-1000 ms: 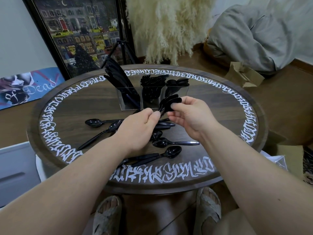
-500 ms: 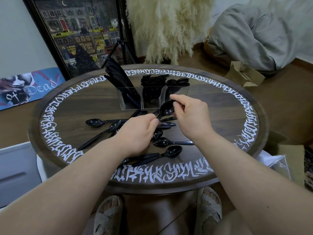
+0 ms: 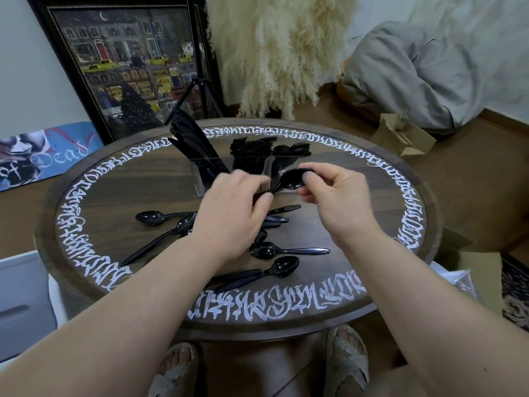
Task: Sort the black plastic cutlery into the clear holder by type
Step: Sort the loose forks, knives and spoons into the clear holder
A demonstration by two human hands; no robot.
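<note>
Black plastic spoon (image 3: 292,179), held above the round wooden table (image 3: 94,196) just in front of the clear holder (image 3: 206,167). My right hand (image 3: 335,202) pinches the bowl of this spoon between thumb and curled fingers; my left hand (image 3: 232,213) is curled round the handle end, so both hands grip the same piece, or possibly a small stack of spoons, which I cannot tell apart.

The holder stands at the far middle of the table and has 3 compartments: knives (image 3: 191,141) lean out of the left one, forks (image 3: 249,147) fill the middle one, and spoon bowls (image 3: 294,150) show above the right one.

Loose spoons lie on the tabletop near me: 1 to the left (image 3: 151,217), 1 slanting beside it (image 3: 171,233), 1 below my left hand with its handle pointing right (image 3: 274,250), and 1 nearest me (image 3: 274,269). More handles (image 3: 280,214) show between my hands.

White lettering (image 3: 274,305) rings the table. A framed city picture (image 3: 126,64) and pale pampas grass (image 3: 280,53) stand behind it.
</note>
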